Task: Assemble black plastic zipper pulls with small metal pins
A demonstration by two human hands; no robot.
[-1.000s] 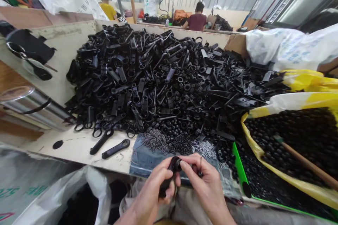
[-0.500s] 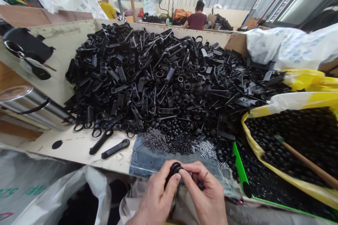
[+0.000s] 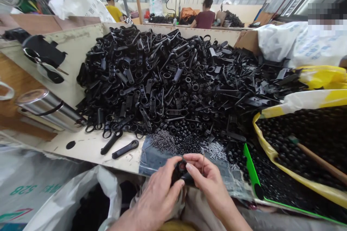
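Both my hands meet at the bottom centre, just in front of the table edge. My left hand (image 3: 159,195) is closed round a small black plastic part (image 3: 181,172) with a round ring end. My right hand (image 3: 208,180) pinches the same part from the right, and a thin metal pin (image 3: 203,161) sticks up between its fingers. Just beyond the hands lie small piles of metal pins (image 3: 214,148) and tiny black rings (image 3: 187,144) on a blue cloth (image 3: 154,157). A big heap of black plastic handles (image 3: 162,75) fills the table behind.
Two loose black handles (image 3: 125,149) lie on the bare board at left, near a steel flask (image 3: 51,110). A yellow bag of black round parts (image 3: 306,133) with a wooden stick (image 3: 320,160) sits right, over a green tray (image 3: 251,168). White sacks (image 3: 292,45) and two people sit behind.
My hands stayed together on the black part, turning it slightly; the pin in my right hand now points upward. The view shifted a little to the left.
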